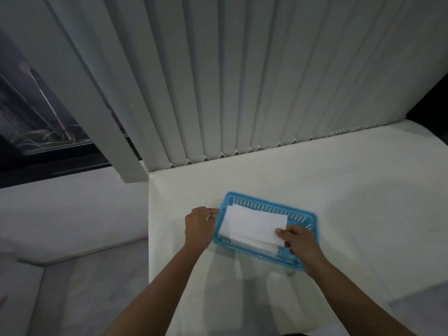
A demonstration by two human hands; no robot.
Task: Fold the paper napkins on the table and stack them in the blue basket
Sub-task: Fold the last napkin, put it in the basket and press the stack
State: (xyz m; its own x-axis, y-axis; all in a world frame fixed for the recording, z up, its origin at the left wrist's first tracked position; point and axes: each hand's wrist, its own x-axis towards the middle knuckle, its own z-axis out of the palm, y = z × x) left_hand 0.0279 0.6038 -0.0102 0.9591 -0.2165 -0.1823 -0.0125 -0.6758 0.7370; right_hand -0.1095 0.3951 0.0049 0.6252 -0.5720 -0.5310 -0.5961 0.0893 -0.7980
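Observation:
A blue slotted plastic basket (304, 215) lies on the white table, tilted in the view. A folded white paper napkin (252, 223) rests flat on top of other white napkins inside it. My right hand (299, 241) pinches the napkin's near right corner, thumb on top. My left hand (199, 226) sits at the basket's left end, its fingers loosely curled and a fingertip touching the rim; it holds nothing that I can make out.
The white table (351, 202) spreads to the right and towards me. Vertical blinds (242, 81) hang down to its far edge. Left of the table edge lies a lower white ledge (72, 214) and a dark window (29, 105).

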